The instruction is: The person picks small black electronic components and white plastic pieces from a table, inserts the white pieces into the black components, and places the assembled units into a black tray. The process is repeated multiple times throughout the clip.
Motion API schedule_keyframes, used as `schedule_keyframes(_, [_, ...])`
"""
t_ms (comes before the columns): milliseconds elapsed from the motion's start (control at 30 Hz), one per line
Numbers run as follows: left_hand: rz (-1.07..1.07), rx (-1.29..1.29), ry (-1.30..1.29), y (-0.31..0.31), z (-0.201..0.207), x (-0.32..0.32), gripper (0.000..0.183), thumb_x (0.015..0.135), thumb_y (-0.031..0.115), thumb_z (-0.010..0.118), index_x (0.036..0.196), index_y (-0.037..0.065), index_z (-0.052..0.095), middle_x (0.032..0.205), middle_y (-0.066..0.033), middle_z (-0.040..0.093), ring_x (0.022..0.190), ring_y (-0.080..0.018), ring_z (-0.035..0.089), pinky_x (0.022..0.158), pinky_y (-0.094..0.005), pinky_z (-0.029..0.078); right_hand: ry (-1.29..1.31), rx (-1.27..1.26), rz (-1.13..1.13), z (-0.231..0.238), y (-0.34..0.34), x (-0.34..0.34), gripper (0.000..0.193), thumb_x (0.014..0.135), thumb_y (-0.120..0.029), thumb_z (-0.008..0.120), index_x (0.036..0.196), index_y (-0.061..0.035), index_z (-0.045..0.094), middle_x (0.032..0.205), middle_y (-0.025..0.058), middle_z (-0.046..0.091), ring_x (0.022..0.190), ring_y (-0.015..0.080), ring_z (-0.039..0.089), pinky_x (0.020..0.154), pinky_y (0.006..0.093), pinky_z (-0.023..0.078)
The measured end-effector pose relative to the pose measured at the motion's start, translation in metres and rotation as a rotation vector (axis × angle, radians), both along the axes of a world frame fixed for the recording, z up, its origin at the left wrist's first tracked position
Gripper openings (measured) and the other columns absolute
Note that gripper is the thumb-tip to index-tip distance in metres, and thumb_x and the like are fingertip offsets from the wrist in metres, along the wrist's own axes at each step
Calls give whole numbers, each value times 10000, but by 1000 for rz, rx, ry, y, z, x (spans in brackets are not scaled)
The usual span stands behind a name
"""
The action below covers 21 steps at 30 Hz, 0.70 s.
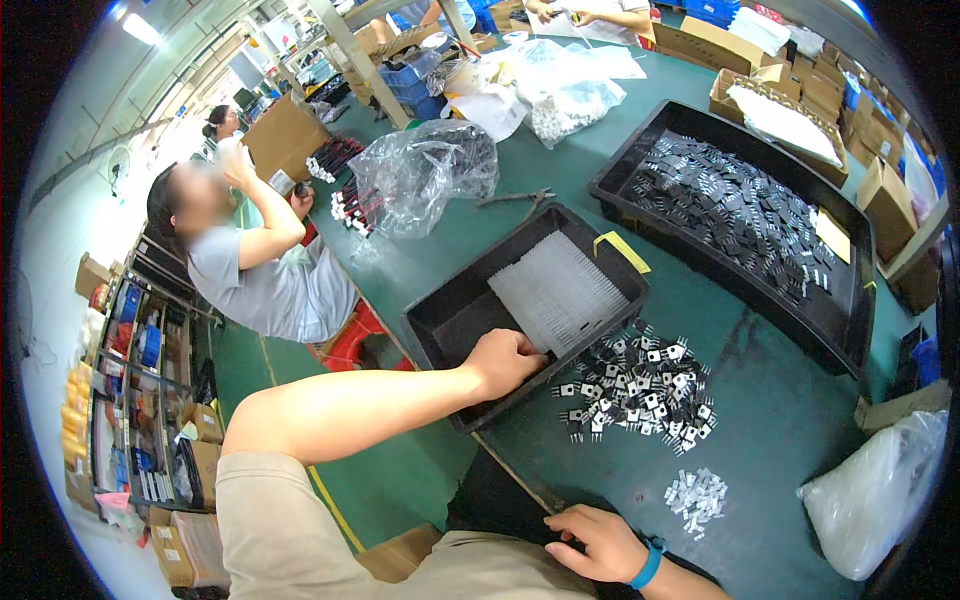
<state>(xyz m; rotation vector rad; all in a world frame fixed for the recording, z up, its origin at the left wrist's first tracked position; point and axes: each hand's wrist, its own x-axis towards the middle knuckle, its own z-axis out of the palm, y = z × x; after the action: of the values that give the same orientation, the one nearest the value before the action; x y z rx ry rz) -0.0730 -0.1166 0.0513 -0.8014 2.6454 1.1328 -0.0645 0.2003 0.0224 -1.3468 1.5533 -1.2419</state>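
My left hand [503, 364] reaches into a black plastic tray [437, 326], its fingers closed near the right front wall. What they grip, if anything, is hidden. Beside those fingers, a block of translucent white pieces in tight rows [560, 292] fills much of the tray. My right hand [600, 541], with a blue band at the wrist, rests at the table's near edge, holding nothing, fingers loosely bent and apart. Past it lies a small heap of little white pieces [696, 500]. Further off is a pile of black three-legged electronic components with metal tabs [640, 392].
A larger black tray [720, 262] holds many black components at the far right. Pliers [517, 198] and clear plastic bags [425, 178] lie beyond the smaller tray. A full white bag [880, 500] stands at right. A person in grey [262, 275] sits at the left side.
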Motion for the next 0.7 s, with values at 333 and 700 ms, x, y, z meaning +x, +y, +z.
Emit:
schedule_keyframes(333, [-22,42,-52,-4,-2,-2,307,809,169,689,1004,-61,743,971,-212,753,898,-282,723,842,-374,542,17,-14,-13,-2,-1,-1,330,902,-224,748,1146,-16,669,948,123,677,779,250,691,693,353,557])
schedule_keyframes(700, [-43,58,-80,-16,-8,-1,317,792,119,634,1038,-53,734,1020,-214,745,975,-313,715,894,-384,541,23,-11,0,-1,-3,-1,324,892,-191,759,1146,-8,674,957,123,678,772,236,684,685,336,555])
